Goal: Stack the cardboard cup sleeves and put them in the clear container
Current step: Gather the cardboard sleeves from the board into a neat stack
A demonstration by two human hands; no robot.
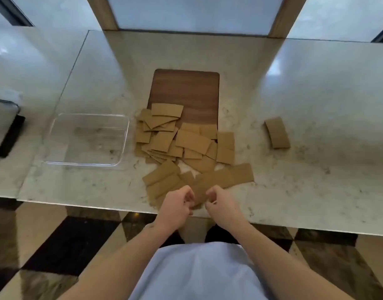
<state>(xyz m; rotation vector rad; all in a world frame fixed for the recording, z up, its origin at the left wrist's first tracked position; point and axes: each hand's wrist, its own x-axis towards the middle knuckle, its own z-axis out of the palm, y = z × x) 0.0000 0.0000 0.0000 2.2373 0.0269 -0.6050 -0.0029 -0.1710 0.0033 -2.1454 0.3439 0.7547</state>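
Observation:
Several flat brown cardboard cup sleeves (186, 144) lie scattered in a loose pile across the middle of the marble counter. A small neat stack of sleeves (277, 135) sits apart to the right. The clear container (56, 126) stands empty to the left of the pile. At the counter's near edge my left hand (175, 207) and my right hand (221, 202) are both curled around the ends of one sleeve (200, 191), pinching it between them. Their fingertips are partly hidden.
A dark wooden board (186, 89) lies under the far part of the pile. A black object (11, 137) sits at the far left. The counter's front edge (99, 206) runs just under my hands, with a checkered floor below.

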